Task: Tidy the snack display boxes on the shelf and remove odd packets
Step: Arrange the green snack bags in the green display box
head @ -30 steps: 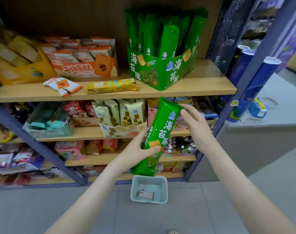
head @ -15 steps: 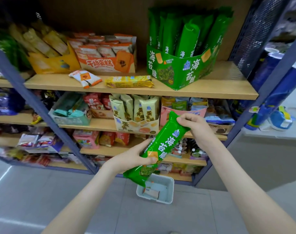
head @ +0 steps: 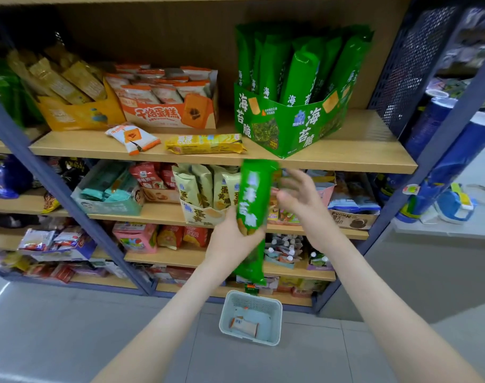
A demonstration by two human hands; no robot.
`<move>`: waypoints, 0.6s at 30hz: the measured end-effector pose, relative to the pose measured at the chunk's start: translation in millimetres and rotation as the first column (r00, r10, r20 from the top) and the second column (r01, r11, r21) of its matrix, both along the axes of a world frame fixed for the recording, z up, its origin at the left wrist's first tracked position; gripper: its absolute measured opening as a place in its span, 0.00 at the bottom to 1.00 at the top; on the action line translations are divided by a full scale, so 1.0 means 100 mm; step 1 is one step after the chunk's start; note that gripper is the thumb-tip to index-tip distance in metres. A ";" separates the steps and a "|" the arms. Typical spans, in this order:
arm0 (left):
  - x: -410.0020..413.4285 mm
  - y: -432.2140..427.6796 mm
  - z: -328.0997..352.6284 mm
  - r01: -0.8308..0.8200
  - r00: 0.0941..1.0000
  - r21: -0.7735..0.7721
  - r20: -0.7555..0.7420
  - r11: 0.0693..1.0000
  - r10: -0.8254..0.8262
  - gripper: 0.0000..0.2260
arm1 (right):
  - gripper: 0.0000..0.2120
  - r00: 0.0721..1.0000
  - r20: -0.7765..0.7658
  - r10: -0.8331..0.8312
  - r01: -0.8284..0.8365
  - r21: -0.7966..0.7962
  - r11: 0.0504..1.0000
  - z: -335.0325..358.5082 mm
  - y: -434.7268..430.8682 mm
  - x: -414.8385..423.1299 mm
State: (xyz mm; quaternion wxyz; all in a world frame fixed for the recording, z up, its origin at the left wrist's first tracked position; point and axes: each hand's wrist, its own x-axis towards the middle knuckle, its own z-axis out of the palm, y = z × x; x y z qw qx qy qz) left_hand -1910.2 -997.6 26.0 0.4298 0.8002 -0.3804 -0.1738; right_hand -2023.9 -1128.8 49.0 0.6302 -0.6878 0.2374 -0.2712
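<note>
In left hand, fingers curled round its lower middle: green packet, upright, just below top shelf edge. Beside packet's upper end: right hand, fingers spread, held nothing; contact too blurred to tell. Above: green display box, packed full. Risk judged: one-handed push into crowded box, neighbouring packets toppled or packet dropped.

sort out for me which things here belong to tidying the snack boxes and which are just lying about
Job in hand:
- green packet, gripped by the left hand; right hand open beside it
- green box on the shelf
- loose orange packet and yellow packet lying on that shelf
- basket

Just lying about:
- blue tubes at the right, off the shelf
</note>
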 end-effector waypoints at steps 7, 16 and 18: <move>0.25 -0.28 0.17 -0.528 0.597 -0.244 -0.788 0.814 0.151 0.20 | 0.23 0.940 -0.243 0.241 -0.253 -0.018 0.967 -0.23 0.20 -0.03; 0.29 -0.34 0.14 -0.542 0.410 -0.176 -0.909 0.822 0.076 0.18 | 0.22 0.994 -0.103 0.047 -0.070 -0.228 0.971 -0.20 0.16 0.00; 0.29 -0.36 0.12 -0.523 0.380 -0.185 -0.924 0.832 0.034 0.19 | 0.23 0.997 -0.073 0.018 -0.035 -0.238 0.971 -0.20 0.14 -0.03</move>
